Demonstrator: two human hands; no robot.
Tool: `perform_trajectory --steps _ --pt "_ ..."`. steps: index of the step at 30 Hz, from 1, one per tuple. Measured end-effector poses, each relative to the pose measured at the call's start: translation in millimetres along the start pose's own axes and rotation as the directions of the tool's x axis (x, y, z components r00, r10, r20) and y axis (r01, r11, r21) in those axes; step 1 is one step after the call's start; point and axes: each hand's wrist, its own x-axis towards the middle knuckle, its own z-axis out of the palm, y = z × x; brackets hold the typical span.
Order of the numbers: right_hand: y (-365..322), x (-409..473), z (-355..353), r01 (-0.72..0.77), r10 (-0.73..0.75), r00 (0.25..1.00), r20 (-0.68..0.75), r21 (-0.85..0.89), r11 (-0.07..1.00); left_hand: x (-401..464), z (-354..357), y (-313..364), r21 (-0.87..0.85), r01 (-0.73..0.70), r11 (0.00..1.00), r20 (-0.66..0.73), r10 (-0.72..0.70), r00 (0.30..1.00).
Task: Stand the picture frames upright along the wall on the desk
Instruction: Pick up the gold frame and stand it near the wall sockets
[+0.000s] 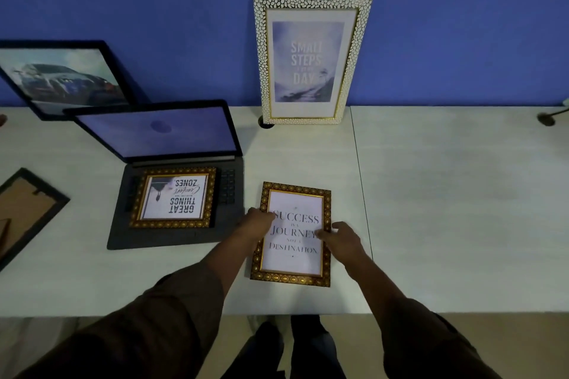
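Both hands are down on the "Success" frame (292, 234), which lies flat, face up, near the worktop's (446, 209) front edge, approx. mid-width. Its long axis runs front-to-back, top end pointing at the wall (431, 24), so it only needs tipping up and carrying to the back edge, no turning.

Left hand (257, 223) sits on the frame's left rail, upper half, fingers (268, 216) reaching onto the glass. Right hand (343, 238) is at the right rail, fingers (323, 234) loosely apart and laid over the edge. Neither looks clamped yet; whether any fingertip is under the rail can't be told. Both hands are equally near, one per long side, which looks like a two-handed lift.

At the back edge the white pebbled frame (311, 58) already stands against the wall, directly beyond the flat one. There is free wall to its right. A black frame w/ car pic (61, 77) leans at back left. The "Great Things" frame (175, 197) lies flat on the laptop (172, 163) keyboard, upside down to the viewer. Another frame (27, 206) lies face down at the left edge.

Probable target: the bare back edge just right of the white frame.
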Motion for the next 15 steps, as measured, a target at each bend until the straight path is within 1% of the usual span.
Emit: perform_trajectory --steps 4,7,10,13,15 --pt "10 -4 -5 -0.013 0.013 1.000 0.012 0.012 1.000 -48 -4 2 -0.028 -0.101 0.995 0.021 0.101 0.995" --pt "4 -15 -7 -0.004 0.003 1.000 0.029 0.020 1.000 -75 -9 4 -0.105 -0.155 0.982 0.004 0.156 0.988" --pt "-10 -24 -6 0.068 -0.068 0.995 0.070 0.007 0.998 -89 -20 -1 -0.148 -0.219 0.965 -0.067 0.211 0.975" --pt "-31 -27 -4 0.168 -0.167 0.981 0.098 -0.008 0.986 -106 -45 -10 -0.243 -0.283 0.928 -0.153 0.251 0.956" --pt "-50 -33 1 0.235 -0.225 0.961 0.157 -0.043 0.971 -118 -65 -23 -0.299 -0.325 0.897 -0.209 0.271 0.940"
